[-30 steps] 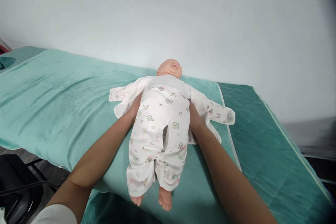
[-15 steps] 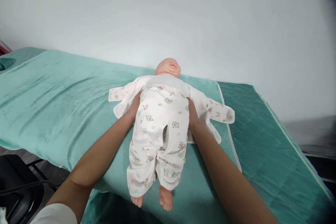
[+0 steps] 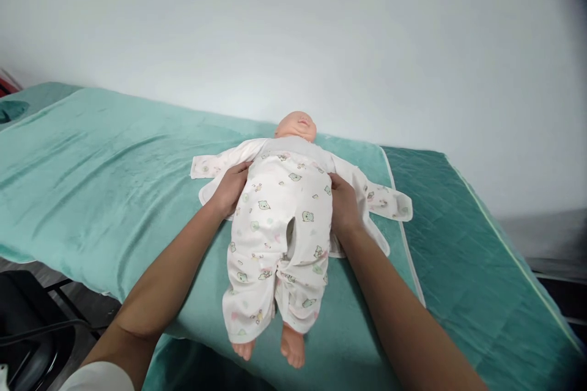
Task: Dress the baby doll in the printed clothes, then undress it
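A baby doll lies on its back, head toward the wall and bare feet toward me. Its patterned baby trousers are pulled high up the trunk, over a pale grey top. A white baby jacket is spread out beneath the trunk with both sleeves stretched sideways. At the left side of the trousers, my left hand has its fingers bent against the cloth near the waist. My right hand grips the opposite side at about the same height. Some fingertips of both hands are hidden by the cloth.
A light green sheet with folds covers the bed. To the right lies a darker green quilted cover. The white wall rises behind the bed. A black chair stands at the lower left, by the bed's near edge.
Both hands have drawn out from beneath the doll's trunk and now show at the trousers' sides. The doll's head and trunk sit slightly lower in view.
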The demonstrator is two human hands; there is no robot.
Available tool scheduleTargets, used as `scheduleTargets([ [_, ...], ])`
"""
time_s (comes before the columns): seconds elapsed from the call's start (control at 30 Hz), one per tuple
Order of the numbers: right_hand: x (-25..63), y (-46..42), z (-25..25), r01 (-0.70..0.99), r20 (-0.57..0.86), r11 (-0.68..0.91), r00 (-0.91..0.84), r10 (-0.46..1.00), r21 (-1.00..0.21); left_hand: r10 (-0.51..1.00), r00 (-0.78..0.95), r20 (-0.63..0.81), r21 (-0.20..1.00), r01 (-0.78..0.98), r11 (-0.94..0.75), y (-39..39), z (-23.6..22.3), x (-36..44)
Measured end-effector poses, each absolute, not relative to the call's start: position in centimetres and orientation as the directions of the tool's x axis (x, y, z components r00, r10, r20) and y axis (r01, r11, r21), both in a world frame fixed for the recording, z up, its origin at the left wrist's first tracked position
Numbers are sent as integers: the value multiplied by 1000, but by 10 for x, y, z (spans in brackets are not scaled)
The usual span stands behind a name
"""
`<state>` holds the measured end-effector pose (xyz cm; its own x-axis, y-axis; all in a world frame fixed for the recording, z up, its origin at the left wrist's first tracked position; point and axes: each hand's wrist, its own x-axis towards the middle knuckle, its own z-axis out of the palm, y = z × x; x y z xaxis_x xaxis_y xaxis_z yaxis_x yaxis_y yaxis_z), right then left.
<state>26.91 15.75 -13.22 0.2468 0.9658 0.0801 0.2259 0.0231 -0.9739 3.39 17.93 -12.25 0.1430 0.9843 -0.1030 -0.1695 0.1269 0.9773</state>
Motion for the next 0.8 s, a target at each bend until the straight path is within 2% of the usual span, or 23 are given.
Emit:
scheduleTargets([
  [0.1,274,156,-136,242,149,60,367,918,-968,999,48,10,1000,-2,-10,181,-124,32],
  [0.2,279,155,-133,370,314,146,449,836,-918,983,-73,171,974,165,-157,182,-124,32],
  [0.27,278,153,-128,431,419,247,369,829,-868,952,-95,290,944,193,-268,183,-122,34],
  [0.37,273,153,-121,420,491,385,180,852,-822,899,2,438,878,215,-429,186,-115,38],
  [0.47,271,158,-120,377,480,426,59,875,-823,873,157,461,844,226,-486,193,-110,40],
  [0.6,277,170,-123,315,367,372,-78,927,-873,838,292,462,816,231,-530,202,-108,40],
  [0.8,288,186,-111,383,234,324,-263,936,-865,768,483,421,735,314,-601,211,-96,44],
])
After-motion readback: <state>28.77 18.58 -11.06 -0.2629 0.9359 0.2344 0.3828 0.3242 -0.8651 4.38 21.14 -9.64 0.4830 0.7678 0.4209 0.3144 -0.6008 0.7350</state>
